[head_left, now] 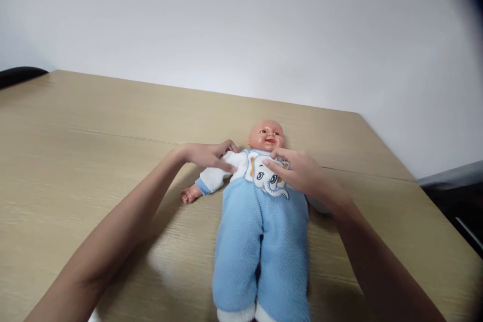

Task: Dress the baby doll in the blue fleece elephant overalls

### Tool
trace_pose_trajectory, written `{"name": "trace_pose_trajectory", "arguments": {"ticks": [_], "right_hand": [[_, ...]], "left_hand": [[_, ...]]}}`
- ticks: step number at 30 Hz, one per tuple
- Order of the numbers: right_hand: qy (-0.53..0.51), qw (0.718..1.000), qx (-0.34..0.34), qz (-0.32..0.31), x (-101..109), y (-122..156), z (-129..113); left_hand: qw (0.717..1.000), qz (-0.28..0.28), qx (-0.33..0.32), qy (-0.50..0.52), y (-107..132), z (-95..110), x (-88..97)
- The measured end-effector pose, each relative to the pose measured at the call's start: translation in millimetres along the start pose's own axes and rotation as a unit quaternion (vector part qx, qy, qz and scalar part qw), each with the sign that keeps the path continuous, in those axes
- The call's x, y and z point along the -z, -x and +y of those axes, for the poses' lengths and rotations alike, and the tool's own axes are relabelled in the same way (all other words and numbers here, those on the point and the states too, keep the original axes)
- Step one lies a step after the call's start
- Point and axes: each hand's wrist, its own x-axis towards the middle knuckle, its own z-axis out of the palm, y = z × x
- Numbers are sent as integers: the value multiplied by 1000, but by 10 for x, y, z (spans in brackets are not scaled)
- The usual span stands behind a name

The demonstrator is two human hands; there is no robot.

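Note:
A bald baby doll (266, 133) lies face up on the table, its feet towards me. It is dressed in a fleecy light-blue outfit (241, 241) with white sleeves and an elephant face (266, 176) on the chest. At the shoulder on the picture's left, my left hand (211, 155) grips the doll, thumb on the white cloth and fingers curled over the top. My right hand (300, 171) is closed at the upper chest, thumb and forefinger at the elephant's upper edge below the chin. It hides the other shoulder and most of that sleeve.
The wooden table (94, 126) has a seam running across it. A pale wall (226, 25) rises behind its far edge. A dark curved object (22, 76) shows at the far left, and dark shapes (456, 198) lie beyond the right edge.

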Motion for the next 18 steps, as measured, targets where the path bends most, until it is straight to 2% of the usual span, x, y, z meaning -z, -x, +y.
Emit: {"name": "trace_pose_trajectory", "arguments": {"ticks": [4,7,12,18], "right_hand": [[-8,1000,-7,-12,-5,-15,22],[-8,1000,-8,-18,-5,-20,27],[-16,1000,-13,-24,-4,-36,40],[-36,998,-27,-33,-6,-65,111]], "left_hand": [[998,-35,-47,35,-69,-3,-35],[997,-49,-55,39,-99,-5,-44],[999,-15,-3,-28,-1,-4,-7],[988,-11,84,-129,170,-55,79]]}}
